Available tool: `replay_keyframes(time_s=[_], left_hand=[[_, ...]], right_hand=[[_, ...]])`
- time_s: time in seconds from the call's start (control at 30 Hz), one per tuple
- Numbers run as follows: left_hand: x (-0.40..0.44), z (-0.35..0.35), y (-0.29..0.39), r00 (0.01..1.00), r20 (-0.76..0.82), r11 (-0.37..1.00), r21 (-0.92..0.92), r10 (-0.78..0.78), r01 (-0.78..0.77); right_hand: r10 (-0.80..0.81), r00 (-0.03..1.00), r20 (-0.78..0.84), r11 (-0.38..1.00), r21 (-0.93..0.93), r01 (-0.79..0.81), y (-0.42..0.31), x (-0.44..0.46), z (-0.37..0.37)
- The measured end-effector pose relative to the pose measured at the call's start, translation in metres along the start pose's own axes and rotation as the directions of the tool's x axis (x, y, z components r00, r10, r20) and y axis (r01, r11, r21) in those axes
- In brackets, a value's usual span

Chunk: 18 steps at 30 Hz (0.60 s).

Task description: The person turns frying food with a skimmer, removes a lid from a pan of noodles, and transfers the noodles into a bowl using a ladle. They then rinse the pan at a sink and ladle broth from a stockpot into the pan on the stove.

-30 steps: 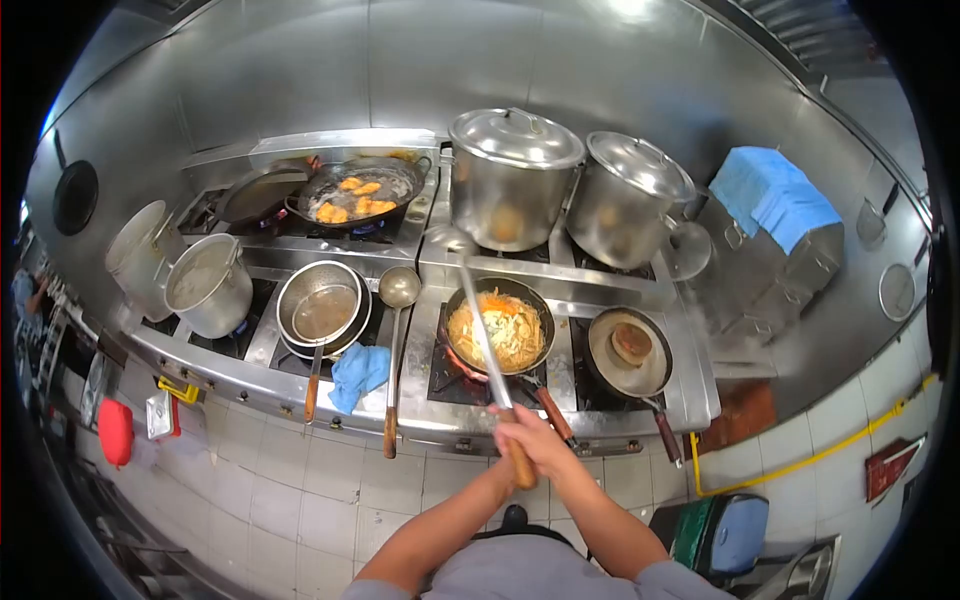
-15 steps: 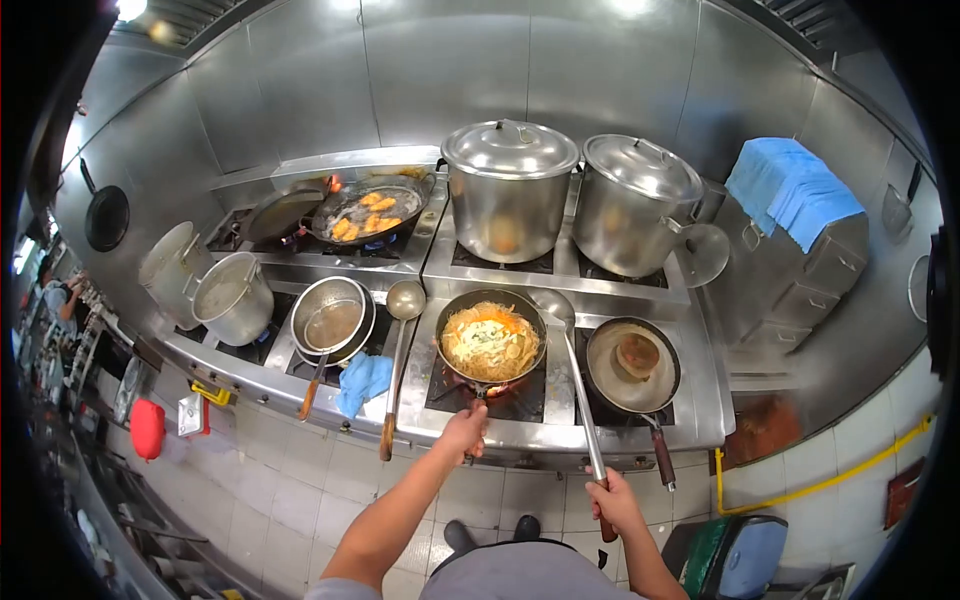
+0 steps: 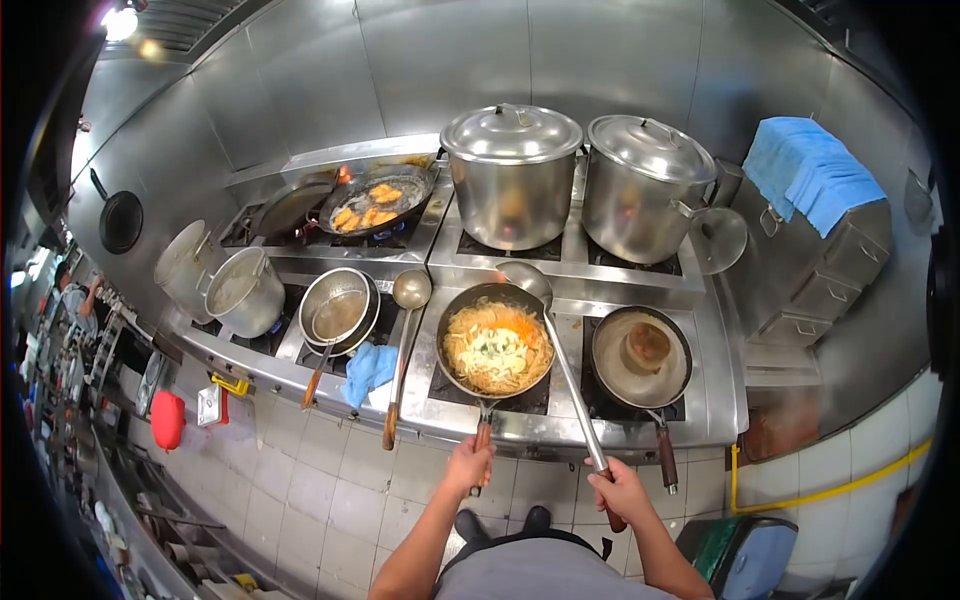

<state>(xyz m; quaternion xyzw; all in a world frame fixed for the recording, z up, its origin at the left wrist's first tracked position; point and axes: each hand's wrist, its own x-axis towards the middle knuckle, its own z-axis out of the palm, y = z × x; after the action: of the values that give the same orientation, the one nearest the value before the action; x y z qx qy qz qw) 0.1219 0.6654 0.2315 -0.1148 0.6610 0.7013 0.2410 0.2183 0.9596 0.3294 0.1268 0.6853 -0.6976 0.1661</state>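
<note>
My left hand (image 3: pixel 469 467) is wrapped round the handle of a black frying pan at the front middle of the stove. Noodles (image 3: pixel 497 347) with pale pieces and an orange patch fill the pan. My right hand (image 3: pixel 619 492) grips the wooden end of a long ladle (image 3: pixel 575 390). The ladle's bowl is over the pan's upper right rim. To the right, a second pan (image 3: pixel 640 392) holds a round brown piece (image 3: pixel 648 345) in pale liquid; neither hand touches it.
Two lidded stockpots (image 3: pixel 512 205) stand behind. A wok (image 3: pixel 400 213) of frying pieces is at the back left. Smaller pots (image 3: pixel 246 292), a strainer pan, another ladle (image 3: pixel 400 370) and a blue cloth (image 3: pixel 368 374) lie left. A person (image 3: pixel 76 300) is at the far left.
Both hands first held the ladle; my left hand then took the pan's handle and my right kept the ladle. Since then, the ladle's bowl has moved left, over the pan's rim.
</note>
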Motion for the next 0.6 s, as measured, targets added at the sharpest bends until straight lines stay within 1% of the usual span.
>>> replay_keyframes(time_s=[0.03, 0.07, 0.1, 0.17, 0.2, 0.23, 0.27, 0.3, 0.33, 0.4, 0.43, 0.5, 0.53, 0.57, 0.6], left_hand=[[-0.003, 0.006, 0.002, 0.999, -0.016, 0.999, 0.008, 0.049, -0.049], [-0.018, 0.011, -0.003, 0.999, -0.045, 0.997, -0.077, -0.010, 0.007], [-0.031, 0.011, -0.005, 0.999, -0.049, 0.997, -0.078, -0.010, 0.007], [-0.042, 0.010, -0.008, 0.999, -0.030, 0.999, 0.011, -0.034, 0.035], [-0.032, 0.008, -0.008, 0.999, -0.005, 0.997, 0.060, -0.044, 0.044], [-0.015, 0.008, -0.003, 0.999, -0.007, 0.997, 0.053, -0.048, 0.048], [0.006, 0.011, 0.007, 0.999, 0.034, 0.998, 0.053, -0.027, 0.025], [0.018, 0.014, 0.014, 0.997, 0.075, 0.998, 0.057, -0.006, 0.002], [0.022, 0.019, 0.019, 0.997, 0.075, 0.998, 0.059, -0.005, 0.000], [0.032, 0.031, 0.027, 1.000, -0.025, 0.976, -0.219, 0.011, -0.016], [0.028, 0.031, 0.024, 1.000, -0.020, 0.975, -0.221, 0.008, -0.012], [0.000, 0.020, 0.006, 0.999, -0.050, 0.995, -0.095, 0.012, -0.017], [-0.014, 0.009, 0.000, 1.000, 0.000, 0.999, -0.036, 0.032, -0.032], [-0.011, 0.003, 0.004, 1.000, 0.003, 0.999, -0.036, 0.029, -0.029], [-0.008, -0.002, 0.007, 0.999, 0.051, 1.000, 0.011, -0.014, 0.013]], right_hand=[[-0.021, 1.000, 0.008, 1.000, 0.000, 0.021, -0.003, 0.003, -0.001], [-0.028, 1.000, 0.011, 1.000, -0.002, 0.028, 0.002, 0.004, -0.001], [-0.027, 1.000, 0.014, 1.000, -0.002, 0.027, -0.002, 0.001, 0.002], [-0.057, 0.995, -0.078, 0.991, -0.129, 0.046, -0.016, -0.007, 0.012], [-0.050, 0.996, -0.074, 0.990, -0.134, 0.039, -0.015, -0.005, 0.012], [-0.066, 0.997, -0.045, 0.990, -0.127, 0.060, -0.013, -0.001, 0.012], [-0.087, 0.996, -0.015, 0.989, -0.121, 0.085, -0.013, 0.003, 0.012], [-0.087, 0.996, -0.012, 0.989, -0.125, 0.084, -0.015, 0.006, 0.012], [-0.075, 0.997, 0.008, 0.987, -0.138, 0.076, -0.018, 0.009, 0.014], [-0.068, 0.998, 0.018, 0.986, -0.151, 0.070, -0.021, 0.013, 0.015], [-0.067, 0.998, 0.014, 0.984, -0.165, 0.068, -0.022, 0.011, 0.014], [-0.057, 0.998, 0.010, 0.982, -0.180, 0.057, -0.025, 0.003, 0.012], [-0.046, 0.998, -0.031, 0.971, -0.238, 0.038, -0.029, 0.000, 0.011], [-0.034, 0.997, -0.073, 0.956, -0.294, 0.011, -0.031, -0.001, 0.010], [-0.026, 0.997, -0.074, 0.956, -0.295, 0.003, -0.032, 0.001, 0.010]])
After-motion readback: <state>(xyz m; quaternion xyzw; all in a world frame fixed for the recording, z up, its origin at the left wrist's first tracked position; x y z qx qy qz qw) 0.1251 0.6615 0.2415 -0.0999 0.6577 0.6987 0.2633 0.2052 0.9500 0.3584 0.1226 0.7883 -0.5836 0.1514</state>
